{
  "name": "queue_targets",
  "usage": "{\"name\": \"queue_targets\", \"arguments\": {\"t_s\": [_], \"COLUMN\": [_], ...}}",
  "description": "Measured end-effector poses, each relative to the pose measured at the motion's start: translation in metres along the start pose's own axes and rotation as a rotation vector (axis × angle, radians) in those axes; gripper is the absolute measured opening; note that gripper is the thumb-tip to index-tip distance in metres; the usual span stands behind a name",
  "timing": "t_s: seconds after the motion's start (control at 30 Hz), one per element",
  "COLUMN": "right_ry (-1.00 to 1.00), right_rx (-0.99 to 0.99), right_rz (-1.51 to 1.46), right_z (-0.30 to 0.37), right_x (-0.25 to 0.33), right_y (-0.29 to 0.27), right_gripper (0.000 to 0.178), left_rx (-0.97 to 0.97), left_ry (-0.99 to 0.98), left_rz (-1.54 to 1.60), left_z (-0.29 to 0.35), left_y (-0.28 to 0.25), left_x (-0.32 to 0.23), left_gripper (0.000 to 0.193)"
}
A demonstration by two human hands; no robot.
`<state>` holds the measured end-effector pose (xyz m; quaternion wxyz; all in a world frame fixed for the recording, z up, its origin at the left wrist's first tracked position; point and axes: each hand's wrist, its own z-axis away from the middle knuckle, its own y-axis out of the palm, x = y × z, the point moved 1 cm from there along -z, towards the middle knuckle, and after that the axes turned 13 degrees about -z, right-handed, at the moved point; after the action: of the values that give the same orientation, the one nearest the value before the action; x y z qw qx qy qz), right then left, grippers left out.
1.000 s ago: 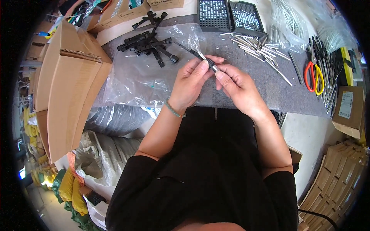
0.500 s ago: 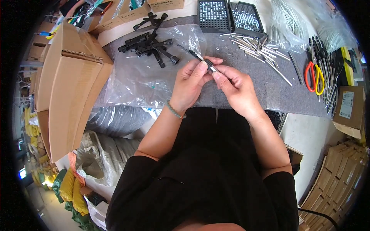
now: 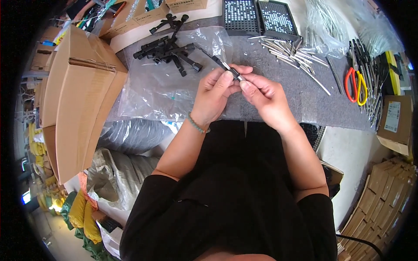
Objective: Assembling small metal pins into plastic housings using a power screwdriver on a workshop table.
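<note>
A slim black-and-silver rod [image 3: 219,62] with a thin dark tip lies across both my hands, slanting up and to the left. My left hand [image 3: 214,89] pinches its black middle section between thumb and fingers. Close beside it, my right hand [image 3: 271,99] grips the silver lower end with thumb and forefinger. What the rod's lowest end looks like is hidden by the right fingers. Just left of the tip, a pile of black rod-shaped parts with thick ends [image 3: 176,50] rests on a clear plastic bag [image 3: 152,98].
Two black hole trays [image 3: 241,33] with small metal pieces stand at the back. Loose silver rods [image 3: 300,58], scissors with red and yellow handles [image 3: 360,89] and dark slender tools [image 3: 375,98] lie to the right. A large cardboard box [image 3: 82,100] borders the left side.
The rod's thin tip now reaches slightly farther up and left. Both hands keep almost the same place and grip.
</note>
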<state>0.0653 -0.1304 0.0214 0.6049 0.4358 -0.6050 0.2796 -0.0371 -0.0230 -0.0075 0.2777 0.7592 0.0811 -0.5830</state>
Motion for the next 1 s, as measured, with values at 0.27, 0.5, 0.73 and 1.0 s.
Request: {"name": "queue_targets", "arguments": {"t_s": [0.27, 0.5, 0.73, 1.0], "right_ry": [0.222, 0.011, -0.017, 0.453], "right_rx": [0.07, -0.017, 0.034, 0.128], "right_rz": [-0.149, 0.027, 0.086, -0.279], "right_z": [-0.005, -0.005, -0.01, -0.009], "right_x": [-0.001, -0.006, -0.006, 0.006], "right_y": [0.003, 0.014, 0.007, -0.009], "right_gripper": [0.019, 0.019, 0.022, 0.024], "left_rx": [0.046, -0.006, -0.038, -0.004], "left_ry": [-0.013, 0.001, 0.008, -0.06], "left_rz": [0.191, 0.169, 0.082, 0.086], "left_z": [-0.004, -0.002, -0.003, -0.001], "left_y": [-0.009, -0.005, -0.003, 0.0], "left_x": [0.005, 0.003, 0.005, -0.003], "left_gripper": [0.034, 0.032, 0.03, 0.034]}}
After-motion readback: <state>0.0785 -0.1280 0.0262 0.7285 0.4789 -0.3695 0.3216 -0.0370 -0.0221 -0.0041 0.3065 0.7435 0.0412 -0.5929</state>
